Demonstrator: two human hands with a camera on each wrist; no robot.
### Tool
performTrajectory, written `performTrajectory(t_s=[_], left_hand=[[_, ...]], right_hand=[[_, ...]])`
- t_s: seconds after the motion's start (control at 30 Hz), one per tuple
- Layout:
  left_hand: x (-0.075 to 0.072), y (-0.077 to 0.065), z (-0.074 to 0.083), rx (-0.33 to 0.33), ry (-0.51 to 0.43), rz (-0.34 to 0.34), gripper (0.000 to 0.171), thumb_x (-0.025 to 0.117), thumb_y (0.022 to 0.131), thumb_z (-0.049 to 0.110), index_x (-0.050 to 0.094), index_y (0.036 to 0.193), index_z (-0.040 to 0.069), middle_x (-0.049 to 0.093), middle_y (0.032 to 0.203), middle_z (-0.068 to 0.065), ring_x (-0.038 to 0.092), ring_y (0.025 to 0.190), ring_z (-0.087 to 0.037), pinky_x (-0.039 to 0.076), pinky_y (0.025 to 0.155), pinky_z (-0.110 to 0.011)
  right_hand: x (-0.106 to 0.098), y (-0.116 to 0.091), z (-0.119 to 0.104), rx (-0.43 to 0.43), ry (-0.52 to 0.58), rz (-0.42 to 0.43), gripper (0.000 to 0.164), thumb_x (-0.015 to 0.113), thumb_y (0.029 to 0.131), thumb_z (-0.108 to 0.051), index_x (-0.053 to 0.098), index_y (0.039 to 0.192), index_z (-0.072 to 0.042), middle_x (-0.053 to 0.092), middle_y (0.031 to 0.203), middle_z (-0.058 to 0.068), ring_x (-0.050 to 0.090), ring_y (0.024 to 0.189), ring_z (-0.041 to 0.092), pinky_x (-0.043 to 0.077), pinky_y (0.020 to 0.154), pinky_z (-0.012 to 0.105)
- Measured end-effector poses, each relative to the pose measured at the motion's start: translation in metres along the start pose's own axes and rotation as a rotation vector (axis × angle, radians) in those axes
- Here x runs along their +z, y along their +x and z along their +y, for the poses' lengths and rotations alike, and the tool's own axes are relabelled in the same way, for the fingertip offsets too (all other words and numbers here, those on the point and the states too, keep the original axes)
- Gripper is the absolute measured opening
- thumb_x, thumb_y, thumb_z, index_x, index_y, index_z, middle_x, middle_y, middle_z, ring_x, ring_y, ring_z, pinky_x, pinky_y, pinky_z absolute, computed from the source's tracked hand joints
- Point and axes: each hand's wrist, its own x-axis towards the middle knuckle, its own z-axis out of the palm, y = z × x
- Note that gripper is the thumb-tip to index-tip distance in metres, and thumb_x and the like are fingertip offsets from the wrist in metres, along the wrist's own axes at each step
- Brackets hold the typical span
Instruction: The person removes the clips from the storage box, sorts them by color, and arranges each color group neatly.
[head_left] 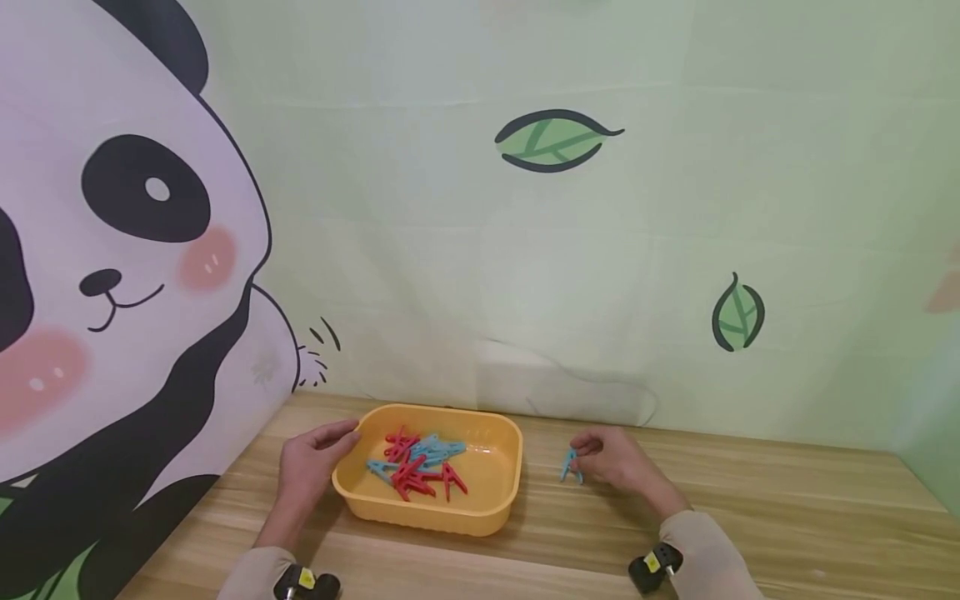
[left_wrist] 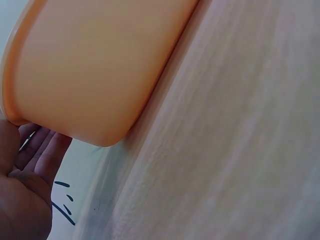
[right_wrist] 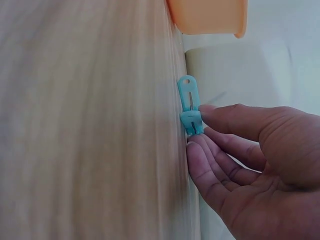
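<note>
A yellow plastic basin (head_left: 495, 500) stands on the wooden table, with several red clothespins (head_left: 411, 479) and blue clothespins (head_left: 435, 450) heaped in its left half. My left hand (head_left: 311, 462) holds the basin at its left end; in the left wrist view the thumb (left_wrist: 7, 145) lies at the rim and the fingers (left_wrist: 52, 157) lie against the outer wall. To the right of the basin, my right hand (head_left: 611, 458) pinches one blue clothespin (head_left: 569, 467) between thumb and fingers. That clothespin (right_wrist: 190, 105) is close at the tabletop in the right wrist view.
Behind the table (head_left: 810, 500) hangs a pale green cloth backdrop (head_left: 420, 250) with printed leaves and a large panda. A thin cord-like line (head_left: 600, 377) shows low on the backdrop. Small black cameras (head_left: 655, 568) are strapped at both wrists.
</note>
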Motion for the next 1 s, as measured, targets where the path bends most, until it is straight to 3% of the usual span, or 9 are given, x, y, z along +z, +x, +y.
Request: performTrajectory(t_s=[0.6,0.77,1.0], left_hand=[[-0.001,0.001,0.002,-0.002,0.027,-0.006,0.036,0.077,0.101,0.022,0.074,0.130,0.001,0.072,0.132,-0.016,0.064,0.127,-0.031,0.047,0.082,-0.005],[-0.002,0.002,0.000,0.004,0.039,-0.007,0.034,0.077,0.100,0.021,0.075,0.128,0.002,0.072,0.132,-0.015,0.064,0.128,-0.031,0.046,0.082,-0.004],[0.000,0.003,-0.004,0.001,0.009,0.005,0.035,0.079,0.099,0.022,0.076,0.127,0.001,0.074,0.129,-0.014,0.066,0.123,-0.028,0.049,0.083,-0.007]], right_hand=[[-0.003,0.001,-0.002,-0.028,-0.004,0.016,0.026,0.080,0.090,0.000,0.070,0.112,0.011,0.071,0.098,0.008,0.067,0.094,0.025,0.058,0.079,0.036],[-0.003,0.001,-0.019,-0.062,-0.063,0.078,0.022,0.079,0.093,-0.001,0.071,0.111,0.009,0.074,0.098,0.008,0.070,0.094,0.026,0.060,0.082,0.041],[0.005,0.004,-0.053,-0.211,-0.065,0.074,0.019,0.078,0.096,-0.006,0.073,0.112,0.003,0.076,0.104,0.013,0.071,0.094,0.025,0.061,0.085,0.042]])
